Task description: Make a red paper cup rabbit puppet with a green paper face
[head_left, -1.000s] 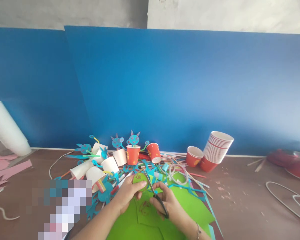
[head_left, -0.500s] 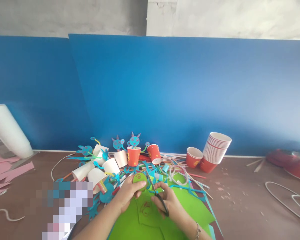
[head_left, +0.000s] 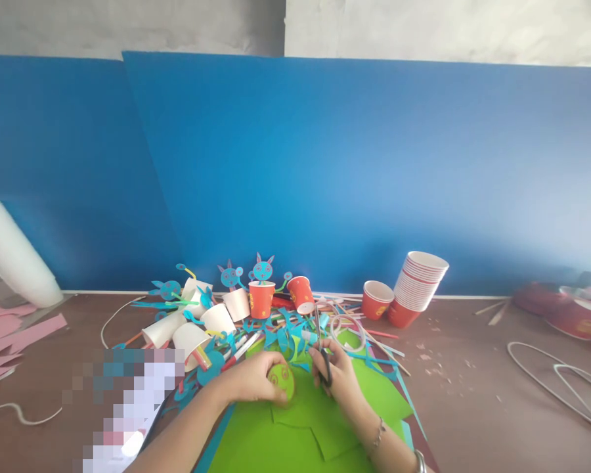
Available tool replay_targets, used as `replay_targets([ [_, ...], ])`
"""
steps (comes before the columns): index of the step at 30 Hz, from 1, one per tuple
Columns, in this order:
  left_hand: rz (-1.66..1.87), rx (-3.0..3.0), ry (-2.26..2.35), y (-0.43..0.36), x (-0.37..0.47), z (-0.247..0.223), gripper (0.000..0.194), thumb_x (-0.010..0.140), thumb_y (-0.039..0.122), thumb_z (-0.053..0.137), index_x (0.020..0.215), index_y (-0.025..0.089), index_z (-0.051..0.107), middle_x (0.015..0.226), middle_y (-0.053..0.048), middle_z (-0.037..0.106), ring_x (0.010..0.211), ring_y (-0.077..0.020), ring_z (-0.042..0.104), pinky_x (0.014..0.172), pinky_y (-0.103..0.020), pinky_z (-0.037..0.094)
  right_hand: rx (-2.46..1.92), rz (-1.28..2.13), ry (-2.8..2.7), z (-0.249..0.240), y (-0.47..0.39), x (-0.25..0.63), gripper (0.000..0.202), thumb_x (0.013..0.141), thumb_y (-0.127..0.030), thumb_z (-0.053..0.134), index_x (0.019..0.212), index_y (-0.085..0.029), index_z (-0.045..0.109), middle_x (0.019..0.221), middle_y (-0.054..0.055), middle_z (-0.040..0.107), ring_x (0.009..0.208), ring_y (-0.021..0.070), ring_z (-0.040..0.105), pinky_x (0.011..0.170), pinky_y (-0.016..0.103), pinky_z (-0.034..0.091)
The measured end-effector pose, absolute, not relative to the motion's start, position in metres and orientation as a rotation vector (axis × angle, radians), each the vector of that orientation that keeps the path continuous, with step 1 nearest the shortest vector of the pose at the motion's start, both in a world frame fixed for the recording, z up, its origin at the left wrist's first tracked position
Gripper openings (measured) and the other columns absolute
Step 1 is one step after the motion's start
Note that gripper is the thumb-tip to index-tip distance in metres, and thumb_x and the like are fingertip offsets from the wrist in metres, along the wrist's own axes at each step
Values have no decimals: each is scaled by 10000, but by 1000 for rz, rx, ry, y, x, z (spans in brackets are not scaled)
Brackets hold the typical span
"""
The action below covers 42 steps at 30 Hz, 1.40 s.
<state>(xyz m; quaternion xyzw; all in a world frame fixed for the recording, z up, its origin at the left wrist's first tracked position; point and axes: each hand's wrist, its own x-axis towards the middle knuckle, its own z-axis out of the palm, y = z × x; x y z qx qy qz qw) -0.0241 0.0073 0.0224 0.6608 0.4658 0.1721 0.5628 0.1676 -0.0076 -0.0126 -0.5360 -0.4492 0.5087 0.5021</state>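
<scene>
A round green paper piece (head_left: 282, 382) with eyes drawn on it is pinched in my left hand (head_left: 256, 378), just above the green sheets (head_left: 276, 443). My right hand (head_left: 335, 369) holds black-handled scissors (head_left: 324, 364) with the blades pointing up and away from me. The scissors and the round piece are apart. Blue paper scraps (head_left: 285, 332) and markers (head_left: 243, 350) lie beyond my hands.
Behind stand red cups, one (head_left: 261, 300) with a blue paper figure (head_left: 263, 269). White cups (head_left: 191, 341) lie at the left, a cup stack (head_left: 418, 289) at the right. Pink paper (head_left: 14, 341), a white roll (head_left: 17, 253) and a cable (head_left: 546, 387) lie farther out.
My left hand has lowered the round piece toward the green sheets and turned it. My right hand has moved the scissors up and right, away from it. A green scrap now lies beyond my hands.
</scene>
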Motion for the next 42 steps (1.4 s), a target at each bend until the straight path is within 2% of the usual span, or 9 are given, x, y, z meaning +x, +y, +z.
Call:
replay_targets([
  [3, 206, 1802, 1176, 2, -27, 26, 521, 493, 237, 744, 1003, 239, 644, 841, 7, 636, 711, -192, 561, 561, -237, 349, -1301, 1241, -1110, -16, -8, 168, 417, 669, -522, 677, 808, -212, 435, 400, -93, 502, 290, 80, 407, 295, 163, 212],
  [6, 58, 1982, 1194, -2, -26, 26, 505, 547, 271, 713, 1043, 261, 620, 958, -15, 633, 796, -218, 578, 600, -248, 361, -1295, 1261, -1155, -21, -9, 166, 404, 660, -473, 698, 834, -216, 441, 423, -102, 487, 328, 98, 443, 322, 175, 239],
  [13, 157, 1989, 1186, 10, -30, 22, 170, 576, 262, 690, 709, 190, 612, 646, 52, 487, 642, -143, 473, 525, -221, 264, -1526, 1011, -1669, -4, -11, 177, 255, 699, -239, 619, 898, -208, 463, 484, -118, 391, 445, 102, 378, 443, 215, 259],
  [18, 212, 1906, 1180, 23, -42, 23, 237, 544, 308, 729, 613, 169, 550, 607, 67, 401, 617, -123, 398, 529, -219, 251, -1867, 681, -2116, 32, -17, 202, 199, 653, -201, 640, 843, -191, 580, 564, -47, 513, 534, 134, 456, 492, 236, 244],
  [24, 245, 1721, 1098, 23, -43, 27, 143, 625, 278, 626, 713, 167, 608, 626, 49, 530, 568, -122, 478, 510, -210, 344, -2039, 642, -2335, 42, -27, 215, 321, 626, -225, 680, 939, -167, 638, 857, 98, 693, 772, 252, 629, 570, 270, 353],
  [28, 328, 1666, 1122, 23, -40, 26, 137, 629, 267, 604, 724, 171, 576, 634, 40, 546, 541, -122, 507, 491, -212, 367, -2137, 675, -2322, 46, -31, 208, 633, 606, -287, 752, 1174, -77, 569, 1019, 203, 684, 966, 340, 623, 734, 345, 452],
  [32, 379, 1627, 1158, 22, -34, 22, 177, 631, 268, 595, 771, 188, 523, 675, 36, 581, 502, -113, 515, 464, -213, 374, -2184, 607, -2368, 52, -33, 205, 792, 599, -242, 755, 1318, -64, 474, 1106, 228, 654, 1070, 372, 579, 856, 408, 452],
  [36, 358, 1594, 1163, 19, -29, 19, 192, 645, 269, 582, 805, 191, 512, 686, 22, 625, 471, -111, 535, 426, -204, 342, -2179, 593, -2383, 54, -33, 208, 806, 607, -133, 665, 1370, -50, 417, 1121, 216, 648, 1076, 350, 579, 870, 401, 461],
  [42, 303, 1578, 1151, 19, -32, 21, 206, 617, 237, 599, 802, 187, 524, 655, 41, 605, 457, -109, 554, 409, -193, 327, -2190, 480, -2383, 55, -34, 204, 634, 650, -192, 669, 1265, -86, 558, 1221, 210, 600, 1135, 347, 543, 912, 398, 445],
])
